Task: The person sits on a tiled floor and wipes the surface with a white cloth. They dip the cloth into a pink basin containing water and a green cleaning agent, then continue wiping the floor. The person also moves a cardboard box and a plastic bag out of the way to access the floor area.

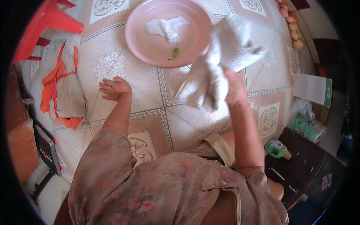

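Note:
My right hand grips a pale cloth, blurred by motion, above the tiled floor and just right of a pink plastic basin. The cloth's upper part overlaps the basin's right rim. Inside the basin are a crumpled white cloth and a small green leafy scrap; it seems to hold clear water. My left hand holds nothing. Its fingers are spread over the patterned floor, below and left of the basin; whether the palm touches the floor cannot be told.
At left are a red plastic stool, a bundle tied with red cord and a digital scale. Along the right lie round fruits, a cardboard box, plastic packs and a green bottle on a dark cabinet.

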`<state>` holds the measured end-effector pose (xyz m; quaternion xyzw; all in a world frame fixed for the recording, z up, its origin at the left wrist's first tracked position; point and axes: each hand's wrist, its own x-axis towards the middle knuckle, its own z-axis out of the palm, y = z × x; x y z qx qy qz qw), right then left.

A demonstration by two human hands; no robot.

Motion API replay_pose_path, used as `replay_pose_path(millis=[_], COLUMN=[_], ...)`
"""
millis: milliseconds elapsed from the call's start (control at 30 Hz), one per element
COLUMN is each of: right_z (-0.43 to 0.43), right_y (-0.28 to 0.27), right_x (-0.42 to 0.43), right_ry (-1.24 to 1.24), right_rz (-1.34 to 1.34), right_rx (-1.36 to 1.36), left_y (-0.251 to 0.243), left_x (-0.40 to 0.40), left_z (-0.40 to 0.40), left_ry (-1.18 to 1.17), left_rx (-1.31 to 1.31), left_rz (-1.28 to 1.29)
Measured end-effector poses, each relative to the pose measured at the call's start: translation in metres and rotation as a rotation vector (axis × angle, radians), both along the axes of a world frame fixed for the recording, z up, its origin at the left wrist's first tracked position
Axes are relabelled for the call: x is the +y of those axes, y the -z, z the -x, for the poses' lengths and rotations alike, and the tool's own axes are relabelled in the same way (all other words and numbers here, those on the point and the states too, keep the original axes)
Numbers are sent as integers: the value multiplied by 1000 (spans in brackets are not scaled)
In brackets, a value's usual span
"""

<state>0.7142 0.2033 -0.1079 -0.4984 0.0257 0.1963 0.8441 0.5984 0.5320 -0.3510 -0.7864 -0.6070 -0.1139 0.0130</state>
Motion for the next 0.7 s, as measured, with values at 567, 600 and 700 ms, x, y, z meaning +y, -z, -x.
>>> replay_pose_path(millis=[567, 600, 700], right_z=[-121, -125, -123], right_y=[-139, -143, -146], right_x=[63, 58, 61], right_ry=[-73, -98, -208], right_rz=[681, 836, 1016], right_rx=[-914, -982, -965], left_y=[-19, -18, -22], left_x=[-9, -8, -14], left_z=[-3, -5, 2], left_ry=[34, 51, 13], left_rx=[18, 14, 16], left_rz=[61, 54, 80])
